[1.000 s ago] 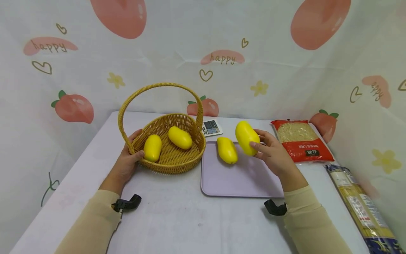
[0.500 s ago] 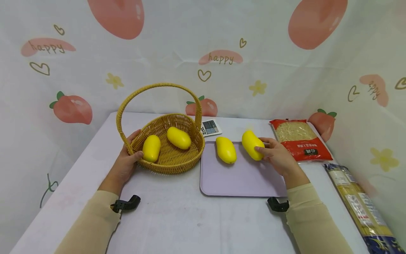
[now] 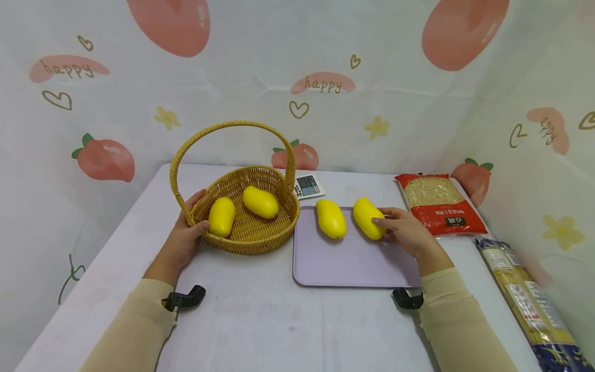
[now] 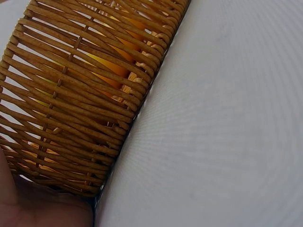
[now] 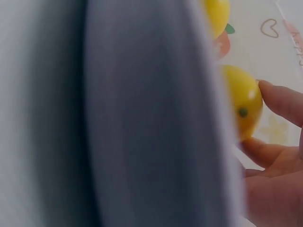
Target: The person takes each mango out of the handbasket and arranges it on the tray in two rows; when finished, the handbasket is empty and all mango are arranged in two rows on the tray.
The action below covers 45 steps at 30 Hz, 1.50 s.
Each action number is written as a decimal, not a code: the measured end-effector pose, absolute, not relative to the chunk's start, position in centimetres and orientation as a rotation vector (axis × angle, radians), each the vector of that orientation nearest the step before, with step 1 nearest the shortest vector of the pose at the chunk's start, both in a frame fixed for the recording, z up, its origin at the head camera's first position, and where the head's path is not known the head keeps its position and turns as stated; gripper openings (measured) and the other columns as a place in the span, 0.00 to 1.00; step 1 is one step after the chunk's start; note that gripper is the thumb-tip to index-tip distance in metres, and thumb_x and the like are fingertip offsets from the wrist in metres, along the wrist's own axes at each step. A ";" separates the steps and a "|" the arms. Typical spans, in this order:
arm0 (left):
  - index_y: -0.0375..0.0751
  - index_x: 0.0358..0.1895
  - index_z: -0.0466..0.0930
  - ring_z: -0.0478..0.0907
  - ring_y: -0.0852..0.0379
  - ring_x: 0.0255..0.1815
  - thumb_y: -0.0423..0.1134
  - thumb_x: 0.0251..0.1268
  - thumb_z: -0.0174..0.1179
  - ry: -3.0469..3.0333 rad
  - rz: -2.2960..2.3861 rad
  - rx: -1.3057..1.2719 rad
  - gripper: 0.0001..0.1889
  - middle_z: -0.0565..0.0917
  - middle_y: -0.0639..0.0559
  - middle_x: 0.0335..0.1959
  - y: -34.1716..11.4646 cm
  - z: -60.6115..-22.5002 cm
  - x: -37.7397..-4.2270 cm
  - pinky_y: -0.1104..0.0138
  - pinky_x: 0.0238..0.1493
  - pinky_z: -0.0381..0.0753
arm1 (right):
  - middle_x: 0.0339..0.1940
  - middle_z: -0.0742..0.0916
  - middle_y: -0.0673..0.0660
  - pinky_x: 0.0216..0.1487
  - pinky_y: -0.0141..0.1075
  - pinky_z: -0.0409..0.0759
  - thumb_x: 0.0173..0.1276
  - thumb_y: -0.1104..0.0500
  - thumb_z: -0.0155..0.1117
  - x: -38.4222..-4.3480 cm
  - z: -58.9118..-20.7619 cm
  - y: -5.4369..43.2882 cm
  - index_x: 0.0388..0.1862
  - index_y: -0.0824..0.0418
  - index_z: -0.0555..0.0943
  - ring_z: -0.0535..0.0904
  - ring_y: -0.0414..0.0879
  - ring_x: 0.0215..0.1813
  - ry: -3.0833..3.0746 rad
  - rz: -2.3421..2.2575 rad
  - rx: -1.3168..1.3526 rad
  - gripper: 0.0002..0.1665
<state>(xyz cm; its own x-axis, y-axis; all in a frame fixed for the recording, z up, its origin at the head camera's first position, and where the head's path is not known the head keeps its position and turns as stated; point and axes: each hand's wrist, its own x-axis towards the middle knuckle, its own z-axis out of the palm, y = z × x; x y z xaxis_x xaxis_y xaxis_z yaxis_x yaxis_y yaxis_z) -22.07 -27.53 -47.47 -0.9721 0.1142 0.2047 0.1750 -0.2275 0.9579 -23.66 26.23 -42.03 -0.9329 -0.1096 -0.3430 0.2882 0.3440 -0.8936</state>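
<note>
With thumb and fingers, my left hand (image 3: 183,242) grips the left side of a wicker basket (image 3: 260,244) that has a tall arched handle. Two yellow mangoes (image 3: 221,217) lie inside it. On the right, my right hand (image 3: 409,233) pinches another yellow mango (image 3: 366,217) at the back of the lilac tray (image 3: 344,269). A second mango (image 3: 331,219) lies on the tray to its left. The right wrist view has the held mango (image 5: 244,101) between thumb and fingers, partly hidden by the blurred tray edge. Basket weave (image 4: 80,94) fills the left wrist view's upper left.
A red bag of pale grains (image 3: 437,204) lies behind the right hand. Packs of long noodles (image 3: 527,299) lie along the table's right side. A white card with dark print (image 3: 309,186) sits behind the basket and tray. A patterned cloth (image 3: 241,93) hangs behind the table.
My right hand has lowered its mango from above the tray down to the tray's surface, slightly to the right. The left hand and basket have stayed in place.
</note>
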 end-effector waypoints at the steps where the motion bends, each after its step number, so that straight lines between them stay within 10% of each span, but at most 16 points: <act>1: 0.50 0.89 0.55 0.60 0.51 0.80 0.37 0.80 0.68 -1.929 -2.402 -0.363 0.42 0.56 0.41 0.86 -27.5 -47.5 -22.1 0.70 0.76 0.62 | 0.77 0.71 0.69 0.56 0.37 0.83 0.84 0.51 0.65 -23.7 -42.0 26.2 0.87 0.68 0.61 0.73 0.57 0.62 2.269 -1.615 0.157 0.43; 31: 0.50 0.89 0.55 0.61 0.52 0.79 0.37 0.79 0.69 -1.908 -2.409 -0.394 0.43 0.56 0.41 0.86 -27.5 -47.5 -22.2 0.71 0.75 0.62 | 0.73 0.74 0.68 0.52 0.37 0.85 0.86 0.47 0.62 -23.5 -41.2 26.6 0.87 0.64 0.62 0.75 0.55 0.54 2.337 -1.614 0.158 0.41; 45: 0.52 0.89 0.57 0.60 0.52 0.79 0.37 0.80 0.67 -1.906 -2.415 -0.392 0.41 0.57 0.41 0.85 -27.6 -47.7 -22.2 0.70 0.76 0.61 | 0.81 0.68 0.70 0.56 0.31 0.82 0.88 0.39 0.55 -22.8 -39.1 27.9 0.90 0.60 0.59 0.69 0.64 0.75 2.394 -1.781 0.072 0.43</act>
<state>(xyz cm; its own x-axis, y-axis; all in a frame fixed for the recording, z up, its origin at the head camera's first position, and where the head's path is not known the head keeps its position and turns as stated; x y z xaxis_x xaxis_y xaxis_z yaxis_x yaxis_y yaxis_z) -22.25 -27.59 -47.66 -0.9673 0.1242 0.2213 0.1864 -0.2441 0.9517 -22.81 27.86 -39.11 -0.9865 -0.0550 -0.1539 0.1316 0.2909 -0.9477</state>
